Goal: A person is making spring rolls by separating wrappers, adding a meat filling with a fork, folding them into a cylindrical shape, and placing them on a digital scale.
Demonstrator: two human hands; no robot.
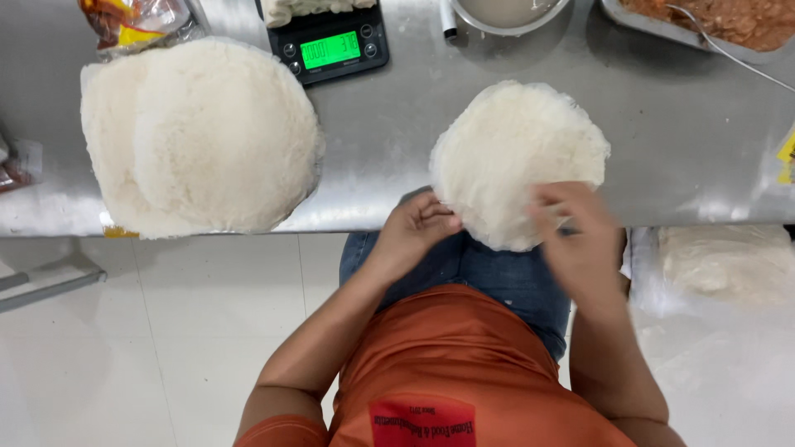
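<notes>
Steel counter [381,157] over a pale tiled floor, seen from above. Left hand [414,228] at the counter's near edge, fingers curled, pinching the left rim of a round white wrapper [513,149]. Right hand [575,228] blurred, fingers spread over the wrapper's near right edge; grip hard to tell. Wrapper lying flat on the counter, its near part overhanging the edge between both hands. Well left of the left hand, a stack of wrappers [199,136]. Beyond it, a black scale [327,45] with a green display. Farther out from the hands, a metal bowl [509,15] and, beyond the right hand, a tray of reddish filling [712,21]. Nothing between hands and wrapper.
</notes>
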